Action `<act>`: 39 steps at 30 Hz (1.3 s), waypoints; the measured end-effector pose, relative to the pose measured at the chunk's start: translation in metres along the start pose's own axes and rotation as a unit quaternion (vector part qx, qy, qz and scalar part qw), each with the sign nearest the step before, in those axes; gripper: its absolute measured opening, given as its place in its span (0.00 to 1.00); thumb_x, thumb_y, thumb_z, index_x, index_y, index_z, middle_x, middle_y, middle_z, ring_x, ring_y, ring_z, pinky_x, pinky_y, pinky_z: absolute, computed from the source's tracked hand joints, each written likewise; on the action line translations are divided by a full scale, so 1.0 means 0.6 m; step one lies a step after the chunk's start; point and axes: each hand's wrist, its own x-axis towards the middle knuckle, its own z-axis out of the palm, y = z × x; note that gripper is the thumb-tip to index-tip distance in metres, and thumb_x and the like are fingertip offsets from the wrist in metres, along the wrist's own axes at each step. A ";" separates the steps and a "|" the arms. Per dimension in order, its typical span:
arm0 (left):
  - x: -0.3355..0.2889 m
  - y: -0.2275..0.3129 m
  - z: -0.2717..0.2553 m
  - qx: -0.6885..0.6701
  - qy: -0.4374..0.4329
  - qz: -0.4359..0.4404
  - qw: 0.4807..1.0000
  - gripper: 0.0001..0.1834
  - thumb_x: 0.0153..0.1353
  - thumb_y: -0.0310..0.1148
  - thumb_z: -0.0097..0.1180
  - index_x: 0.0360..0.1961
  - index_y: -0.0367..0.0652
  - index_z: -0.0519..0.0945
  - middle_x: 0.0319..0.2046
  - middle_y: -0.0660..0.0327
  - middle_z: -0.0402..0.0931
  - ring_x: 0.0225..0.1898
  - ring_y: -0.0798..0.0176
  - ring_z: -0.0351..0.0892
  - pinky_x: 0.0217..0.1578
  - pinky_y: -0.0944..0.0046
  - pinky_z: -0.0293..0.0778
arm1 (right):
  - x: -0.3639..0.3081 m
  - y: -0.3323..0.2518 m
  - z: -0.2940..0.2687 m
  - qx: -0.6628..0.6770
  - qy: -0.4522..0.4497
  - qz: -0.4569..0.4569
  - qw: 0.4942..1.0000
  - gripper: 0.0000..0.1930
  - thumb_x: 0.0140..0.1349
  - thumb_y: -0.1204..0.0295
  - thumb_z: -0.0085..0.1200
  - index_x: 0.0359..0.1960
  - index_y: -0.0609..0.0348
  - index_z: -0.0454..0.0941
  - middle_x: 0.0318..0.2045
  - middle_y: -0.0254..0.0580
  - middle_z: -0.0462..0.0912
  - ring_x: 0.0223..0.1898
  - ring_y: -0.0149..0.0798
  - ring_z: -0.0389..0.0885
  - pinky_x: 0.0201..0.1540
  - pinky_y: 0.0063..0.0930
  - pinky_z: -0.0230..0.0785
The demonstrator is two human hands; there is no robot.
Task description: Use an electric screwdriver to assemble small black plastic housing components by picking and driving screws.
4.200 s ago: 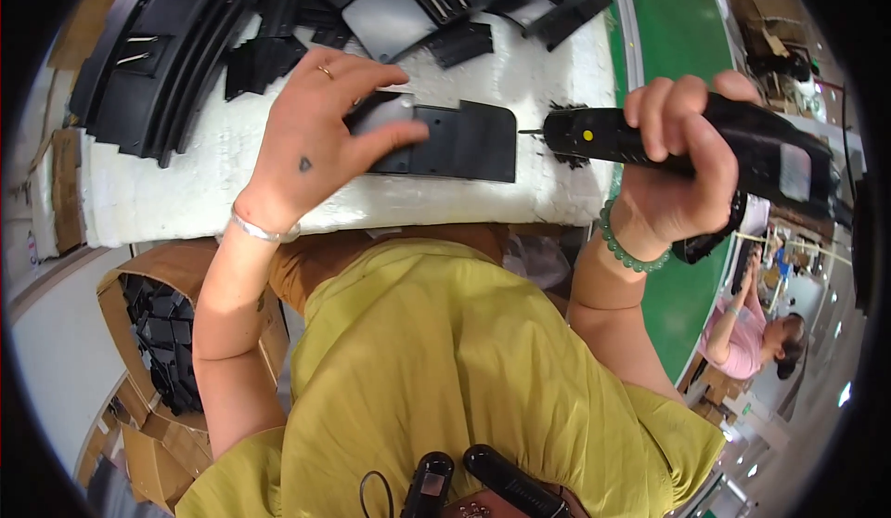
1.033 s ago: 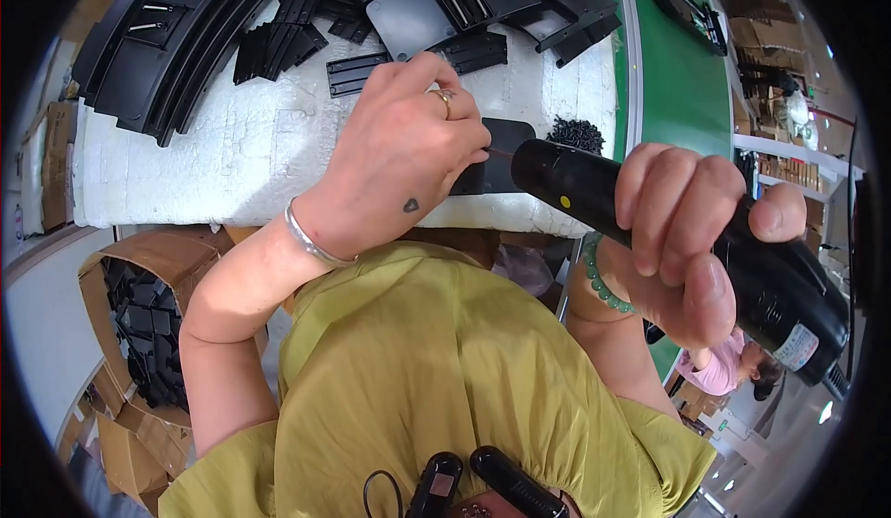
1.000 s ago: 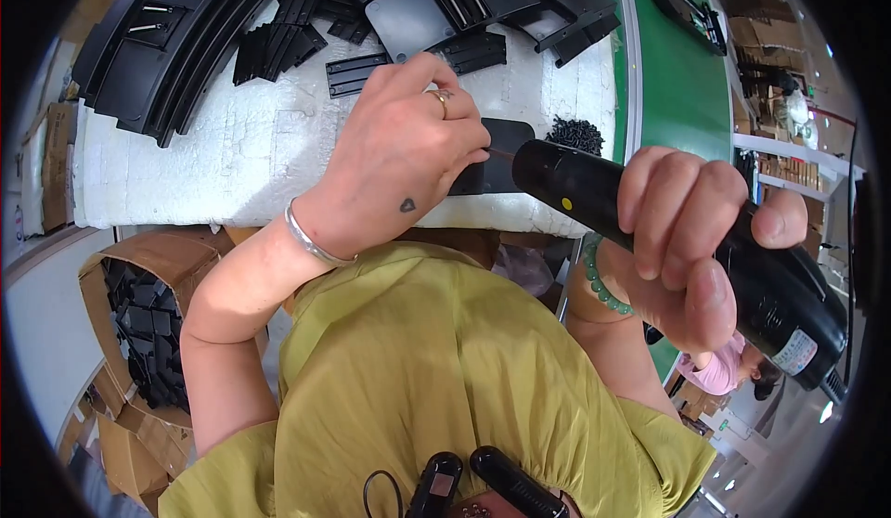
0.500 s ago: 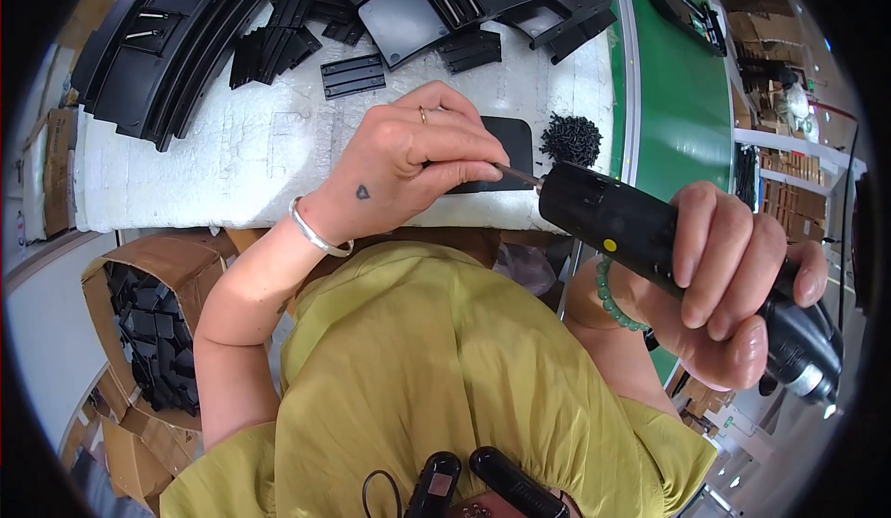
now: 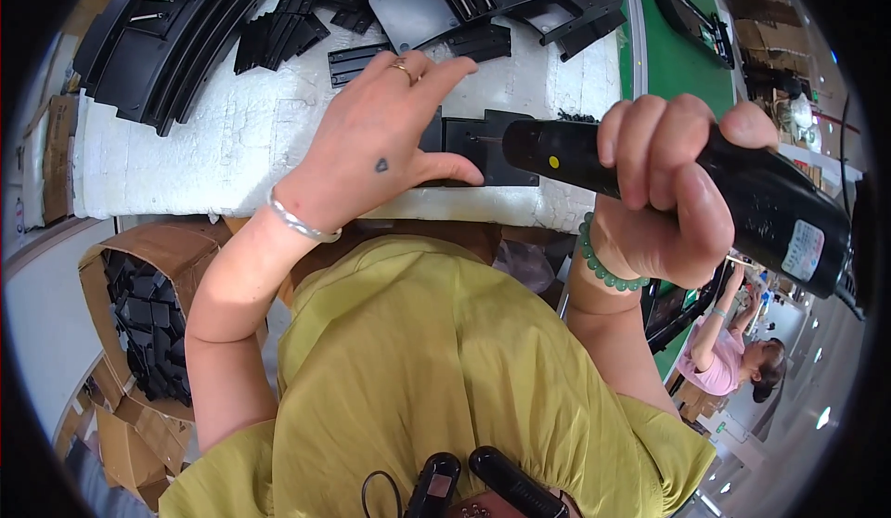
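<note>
My right hand (image 5: 673,188) is wrapped round a black electric screwdriver (image 5: 564,154) with a yellow dot on its barrel. The tool lies almost level across the view, its thin bit pointing left over a flat black plastic part (image 5: 510,167) near the table's front edge. Whether the bit touches that part I cannot tell. My left hand (image 5: 376,142) is at the part's left side, thumb and forefinger spread wide apart, the thumb at or just above its surface. Behind the screwdriver a pile of small black screws (image 5: 577,117) is mostly hidden.
Black plastic panels (image 5: 408,12) and smaller ribbed pieces (image 5: 278,43) crowd the back of the white-covered table (image 5: 186,179). A green surface (image 5: 682,72) runs along the right. At lower left stands a cardboard box (image 5: 195,249) of black parts. Another person (image 5: 729,356) works at far right.
My left fingers have come off the screwdriver's bit and spread apart, the hand shifting left. The screwdriver has moved up and left in my right hand, its bit now over the black part.
</note>
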 end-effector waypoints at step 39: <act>0.011 -0.024 0.038 -0.089 -0.058 -0.019 0.994 0.22 0.46 0.46 0.62 0.40 0.48 0.74 0.28 0.57 0.76 0.37 0.52 0.74 0.38 0.57 0.68 | 0.019 0.030 0.031 -0.142 -0.017 0.074 0.987 0.14 0.49 0.79 0.45 0.38 0.59 0.59 0.16 0.38 0.63 0.15 0.30 0.59 0.21 0.28 0.59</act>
